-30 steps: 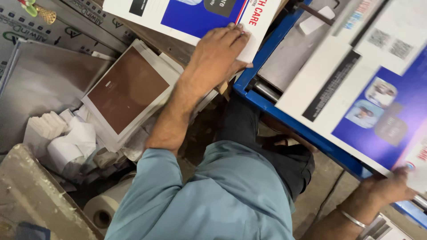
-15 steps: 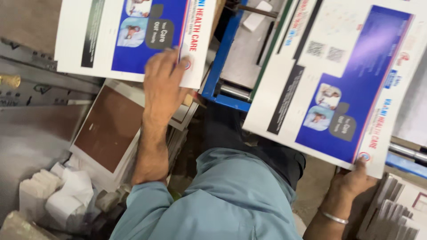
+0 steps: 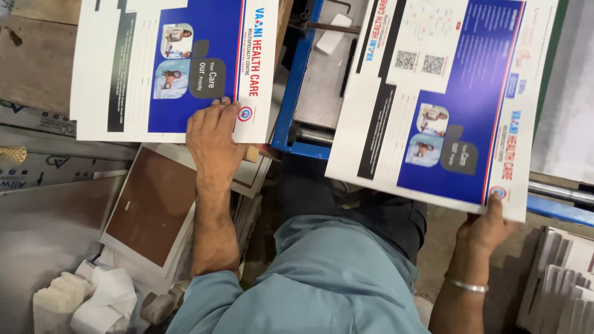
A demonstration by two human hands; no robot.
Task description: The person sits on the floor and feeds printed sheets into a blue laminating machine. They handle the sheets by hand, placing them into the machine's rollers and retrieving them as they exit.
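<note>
My left hand [image 3: 213, 133] lies on the lower edge of a large printed sheet [image 3: 124, 68], white with a blue panel and small photos. Its fingers press on top and the thumb is hidden underneath. My right hand [image 3: 486, 226], with a metal bangle at the wrist, pinches the near corner of a second sheet [image 3: 445, 93] of the same print. That sheet is held tilted over a blue metal machine frame [image 3: 297, 93].
A stack of brown-faced printed sheets [image 3: 151, 207] lies under my left forearm. White paper offcuts [image 3: 86, 300] are piled at the lower left. More paper stacks [image 3: 563, 278] stand at the lower right, beside a steel roller bar [image 3: 557, 190].
Both sheets have come lower and fuller into view. My left hand stayed on the left sheet's edge, and my right hand rose with the right sheet's corner.
</note>
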